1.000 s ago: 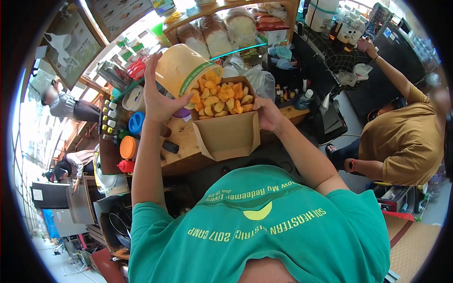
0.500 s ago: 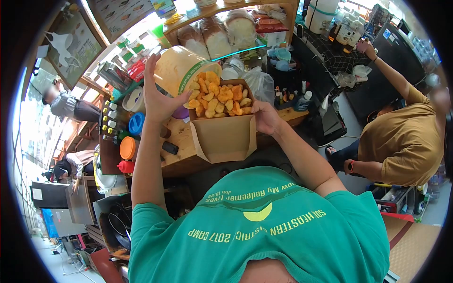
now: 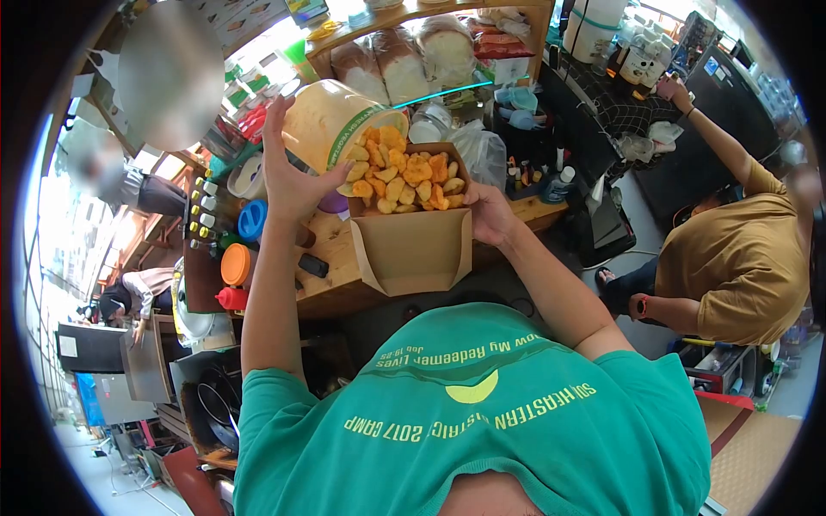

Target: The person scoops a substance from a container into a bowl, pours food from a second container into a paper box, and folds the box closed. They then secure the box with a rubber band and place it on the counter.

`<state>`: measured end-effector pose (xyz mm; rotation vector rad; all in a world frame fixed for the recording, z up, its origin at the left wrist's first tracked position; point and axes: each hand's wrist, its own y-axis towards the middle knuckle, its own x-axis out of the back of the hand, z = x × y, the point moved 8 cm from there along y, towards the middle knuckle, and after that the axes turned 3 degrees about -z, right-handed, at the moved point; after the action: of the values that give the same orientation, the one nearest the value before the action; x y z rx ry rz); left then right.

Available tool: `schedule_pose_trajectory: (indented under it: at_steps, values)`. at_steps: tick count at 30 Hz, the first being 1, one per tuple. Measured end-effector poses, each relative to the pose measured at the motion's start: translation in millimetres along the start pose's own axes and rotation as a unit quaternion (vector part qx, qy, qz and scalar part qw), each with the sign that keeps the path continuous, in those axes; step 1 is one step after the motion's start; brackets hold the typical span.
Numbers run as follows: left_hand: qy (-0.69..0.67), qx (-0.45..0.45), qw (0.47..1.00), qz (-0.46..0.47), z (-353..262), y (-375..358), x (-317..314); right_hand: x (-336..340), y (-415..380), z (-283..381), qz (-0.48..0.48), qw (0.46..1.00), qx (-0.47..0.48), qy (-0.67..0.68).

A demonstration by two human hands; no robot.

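My left hand (image 3: 297, 168) is wrapped round the side of a large translucent tub (image 3: 323, 120) with a green label, which is tilted over the box. Orange and pale yellow snack pieces (image 3: 409, 176) lie heaped at the tub's mouth and in an open brown cardboard box (image 3: 413, 249). The box's lid flap hangs down towards my shirt. My right hand (image 3: 490, 215) grips the box at its right edge, thumb on the rim and fingers partly hidden beneath.
A wooden counter (image 3: 331, 236) holds a black object (image 3: 313, 265), an orange-lidded jar (image 3: 236, 265) and bottles. Bagged bread loaves (image 3: 404, 69) sit on the shelf behind. A person in a tan shirt (image 3: 731, 258) stands at the right; others are at the left.
The tub, box and both hands hold nearly the same pose. The view has shifted slightly, and a large blurred shape now covers the upper left.
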<state>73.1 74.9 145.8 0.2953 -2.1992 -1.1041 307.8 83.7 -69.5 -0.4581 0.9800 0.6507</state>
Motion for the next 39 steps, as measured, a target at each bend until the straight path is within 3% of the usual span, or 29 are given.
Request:
schedule_pose_trajectory:
  at_steps: [5, 10, 22, 39]
  values:
    - [0.015, -0.017, 1.000, -0.016, -9, -2, 3, -3, -2, 1, -0.042, 0.999, 0.012, -0.008]
    - [0.059, -0.008, 0.998, -0.026, -9, 1, 16, -2, 5, -4, -0.001, 0.999, 0.029, 0.038]
    - [0.108, 0.031, 0.994, -0.016, -14, -10, 26, -12, 12, -8, -0.026, 0.999, 0.034, 0.027]
    - [0.040, 0.039, 0.998, -0.032, -10, -11, 22, -4, 10, -8, -0.028, 0.999, -0.002, 0.019]
